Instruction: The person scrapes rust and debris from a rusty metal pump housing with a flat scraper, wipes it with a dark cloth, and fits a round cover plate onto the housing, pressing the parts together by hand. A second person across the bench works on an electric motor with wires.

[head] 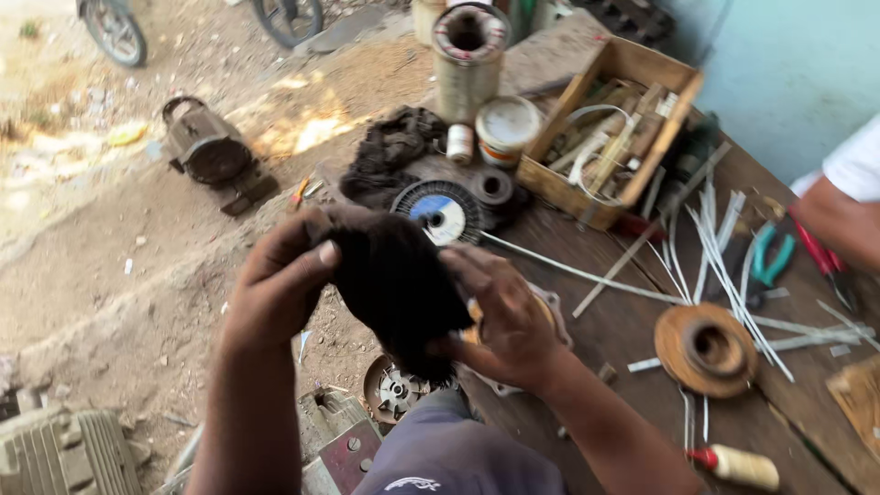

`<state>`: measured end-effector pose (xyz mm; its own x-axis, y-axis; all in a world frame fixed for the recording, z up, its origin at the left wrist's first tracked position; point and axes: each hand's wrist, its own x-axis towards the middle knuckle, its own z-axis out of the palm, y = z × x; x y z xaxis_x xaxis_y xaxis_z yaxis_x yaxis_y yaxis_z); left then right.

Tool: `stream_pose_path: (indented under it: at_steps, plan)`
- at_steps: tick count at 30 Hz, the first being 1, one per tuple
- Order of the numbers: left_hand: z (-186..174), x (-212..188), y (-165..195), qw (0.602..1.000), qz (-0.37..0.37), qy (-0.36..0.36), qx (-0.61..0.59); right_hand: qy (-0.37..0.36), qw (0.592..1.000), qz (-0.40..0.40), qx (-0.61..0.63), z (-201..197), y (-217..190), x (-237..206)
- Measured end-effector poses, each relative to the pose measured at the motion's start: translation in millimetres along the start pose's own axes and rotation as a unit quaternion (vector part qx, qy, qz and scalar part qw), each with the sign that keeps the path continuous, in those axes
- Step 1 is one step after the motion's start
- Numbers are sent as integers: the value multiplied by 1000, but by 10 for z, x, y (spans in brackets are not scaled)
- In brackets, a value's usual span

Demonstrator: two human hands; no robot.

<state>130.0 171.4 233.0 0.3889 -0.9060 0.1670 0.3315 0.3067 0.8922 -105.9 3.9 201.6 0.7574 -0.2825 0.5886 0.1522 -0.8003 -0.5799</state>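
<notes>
While both hands grip it above the workbench's (632, 330) near left edge, the dark, greasy rag (399, 289) hangs bunched and limp; left hand (280, 284) and right hand (500, 316) are closed around it.

— How many hands are on that dark rag (399, 284)?

— Two, the left hand (280, 284) and the right hand (504, 316), both closed on the one rag. A third arm, someone else's (839, 215), shows at the right edge of the bench (623, 330).

— And on the bench itself?

— One wooden box (610, 128) of sticks near the far edge, one tall coil spool (467, 60) behind it, one white-lidded tin (507, 128), one small thread spool (459, 143). One round brown disc (706, 348), one teal-handled pliers (765, 257), one red-handled tool (820, 257).

— The white strips?

— Too many crossing to count.

— On the ground?

— Two wheels (115, 29) at the far side, one old motor (206, 147).
</notes>
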Motion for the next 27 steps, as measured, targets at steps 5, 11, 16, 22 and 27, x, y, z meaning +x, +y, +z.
stream_pose_path:
  at_steps: [5,11,16,22,27]
  plan:
    - [507,-243,-59,987,75,-137,34,80,990,114,-1,-533,-40,-371]
    - [877,-396,-219,962,8,-272,18,-6,946,289,147,-653,46,-859]
    - [1011,-296,-619,967,-60,-238,72,-137,931,224,253,-43,185,-1296]
    - [921,-179,-925,991,-67,-105,58,138,792,398,441,-393,539,-1895]
    - [1033,-37,-1055,981,-112,-114,112,168,812,332,450,-653,303,-1793]
